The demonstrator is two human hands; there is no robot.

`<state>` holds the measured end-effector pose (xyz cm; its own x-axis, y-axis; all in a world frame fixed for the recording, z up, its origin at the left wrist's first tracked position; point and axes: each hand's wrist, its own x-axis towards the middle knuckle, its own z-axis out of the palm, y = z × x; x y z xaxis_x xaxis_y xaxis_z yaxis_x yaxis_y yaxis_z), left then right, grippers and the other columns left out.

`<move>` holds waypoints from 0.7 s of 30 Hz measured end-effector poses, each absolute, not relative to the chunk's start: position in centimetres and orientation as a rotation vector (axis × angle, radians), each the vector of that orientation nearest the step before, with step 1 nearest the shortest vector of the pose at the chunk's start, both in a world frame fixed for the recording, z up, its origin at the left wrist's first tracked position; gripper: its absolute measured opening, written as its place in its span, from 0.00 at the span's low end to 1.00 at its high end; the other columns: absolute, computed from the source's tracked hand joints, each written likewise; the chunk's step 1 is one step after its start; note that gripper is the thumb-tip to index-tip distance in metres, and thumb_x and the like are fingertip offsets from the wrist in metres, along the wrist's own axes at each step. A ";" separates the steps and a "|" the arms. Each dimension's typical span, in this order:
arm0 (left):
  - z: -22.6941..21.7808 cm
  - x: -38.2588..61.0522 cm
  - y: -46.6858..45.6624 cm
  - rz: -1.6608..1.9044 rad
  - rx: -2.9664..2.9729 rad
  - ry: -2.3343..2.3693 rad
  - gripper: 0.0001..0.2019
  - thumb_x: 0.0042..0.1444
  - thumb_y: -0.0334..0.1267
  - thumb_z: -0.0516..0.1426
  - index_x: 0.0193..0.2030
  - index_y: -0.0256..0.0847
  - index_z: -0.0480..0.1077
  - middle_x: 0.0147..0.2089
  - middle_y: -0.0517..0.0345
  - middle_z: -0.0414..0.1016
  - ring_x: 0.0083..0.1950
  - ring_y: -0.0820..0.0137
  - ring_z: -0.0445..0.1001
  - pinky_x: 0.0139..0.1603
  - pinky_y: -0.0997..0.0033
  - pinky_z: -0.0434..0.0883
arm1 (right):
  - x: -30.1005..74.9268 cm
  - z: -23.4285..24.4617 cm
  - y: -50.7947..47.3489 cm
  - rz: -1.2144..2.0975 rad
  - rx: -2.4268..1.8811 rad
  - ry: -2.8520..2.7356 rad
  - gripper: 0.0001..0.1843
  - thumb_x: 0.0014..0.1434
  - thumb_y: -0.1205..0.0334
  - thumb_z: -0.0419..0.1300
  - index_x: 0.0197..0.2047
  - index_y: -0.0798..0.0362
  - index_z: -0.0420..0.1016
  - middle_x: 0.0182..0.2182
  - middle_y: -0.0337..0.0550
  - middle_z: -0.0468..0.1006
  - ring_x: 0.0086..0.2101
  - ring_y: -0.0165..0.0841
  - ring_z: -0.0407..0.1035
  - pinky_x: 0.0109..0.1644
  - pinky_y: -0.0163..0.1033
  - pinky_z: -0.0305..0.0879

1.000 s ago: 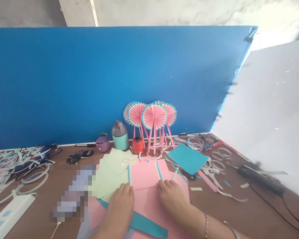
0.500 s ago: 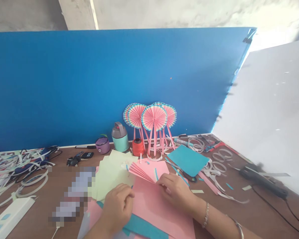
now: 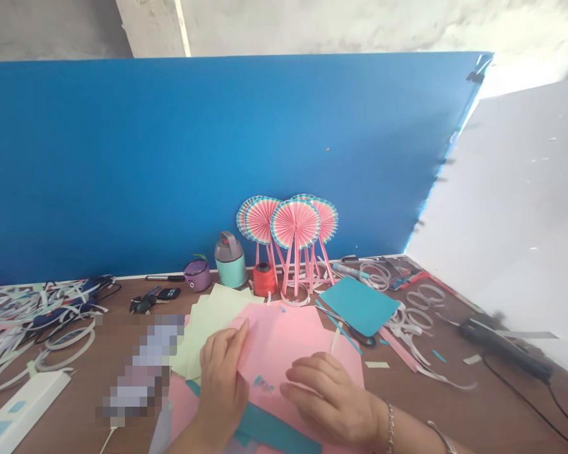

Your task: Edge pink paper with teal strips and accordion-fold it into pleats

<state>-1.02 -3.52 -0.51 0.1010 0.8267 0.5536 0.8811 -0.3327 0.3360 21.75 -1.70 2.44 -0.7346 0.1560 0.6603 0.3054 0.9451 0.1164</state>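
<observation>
A pink paper sheet [image 3: 284, 337] lies on the brown table in front of me, over pale green sheets [image 3: 208, 321]. My left hand [image 3: 222, 372] rests on the sheet's left edge, fingers stretched towards its upper corner. My right hand [image 3: 334, 394] lies on the sheet's lower right part, fingers curled and pointing left; a small pleated pink and teal piece [image 3: 264, 382] shows by its fingertips. A teal strip [image 3: 274, 432] runs under both hands at the near edge.
Several pink paper fans [image 3: 291, 227] lean on the blue board behind. Near them stand a mint bottle [image 3: 230, 260], a purple pot [image 3: 197, 273] and an orange spool [image 3: 264, 277]. A teal sheet [image 3: 357, 304], scissors [image 3: 355, 331], tape rings, a glue gun [image 3: 499, 343] and a power strip [image 3: 14, 410] lie around.
The pleated, fanned-out pink sheet was laid down flat. My left hand moved up onto its left edge; my right hand slid down and left over its lower part.
</observation>
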 end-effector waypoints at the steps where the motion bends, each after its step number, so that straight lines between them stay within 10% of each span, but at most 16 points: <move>1: -0.3 -0.9 -3.3 -1.004 -2.236 -1.745 0.31 0.49 0.25 0.46 0.63 0.40 0.59 0.44 0.47 0.69 0.48 0.59 0.67 0.49 0.56 0.63 | 21.9 2.4 -1.9 -0.334 -0.287 -2.374 0.16 0.61 0.69 0.49 0.51 0.50 0.65 0.38 0.46 0.78 0.43 0.35 0.69 0.44 0.41 0.62; 6: 0.1 0.6 -3.2 -0.685 -2.335 -1.728 0.31 0.47 0.21 0.47 0.60 0.41 0.62 0.40 0.51 0.69 0.42 0.62 0.64 0.45 0.59 0.61 | 21.0 1.7 -2.0 -0.360 -0.526 -2.371 0.13 0.60 0.67 0.52 0.48 0.48 0.67 0.41 0.44 0.77 0.47 0.35 0.65 0.55 0.45 0.52; 13: 0.2 0.7 -3.1 -0.645 -2.582 -1.738 0.13 0.55 0.29 0.50 0.46 0.43 0.69 0.39 0.55 0.70 0.41 0.64 0.66 0.42 0.63 0.63 | 21.6 0.1 0.8 -0.173 -0.926 -2.438 0.12 0.58 0.74 0.48 0.27 0.53 0.68 0.28 0.41 0.72 0.32 0.32 0.60 0.42 0.41 0.50; 21: 0.6 -0.8 -2.9 -0.636 -2.685 -1.805 0.11 0.60 0.31 0.48 0.31 0.42 0.68 0.33 0.57 0.70 0.38 0.66 0.69 0.39 0.66 0.65 | 23.7 0.5 2.0 0.173 -1.035 -2.585 0.13 0.60 0.69 0.51 0.35 0.49 0.76 0.31 0.42 0.72 0.35 0.33 0.62 0.38 0.39 0.51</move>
